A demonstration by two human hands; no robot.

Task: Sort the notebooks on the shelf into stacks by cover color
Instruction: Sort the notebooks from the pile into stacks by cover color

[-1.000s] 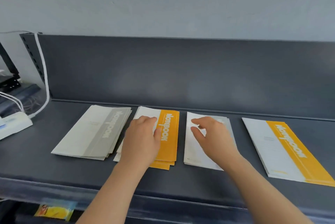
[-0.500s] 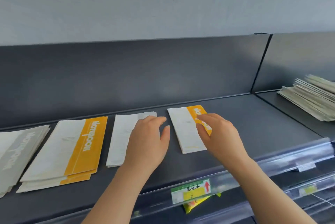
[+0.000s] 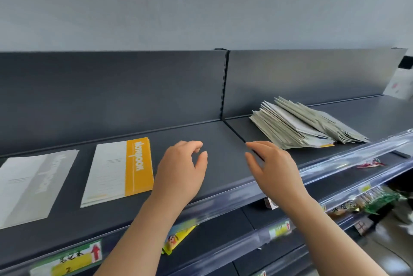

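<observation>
The unsorted pile of notebooks [image 3: 299, 127] lies on the shelf [image 3: 223, 141] to the right of both hands, toward the back edge, its long axis slanting front-right. The right hand [image 3: 276, 170] hovers nearer, the left hand [image 3: 182, 175] beside it. Both are empty, fingers [image 3: 259, 147] loosely curled and apart.

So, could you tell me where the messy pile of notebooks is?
In the head view, the messy pile of notebooks lies on the right part of the shelf, just beyond the right hand.
</observation>
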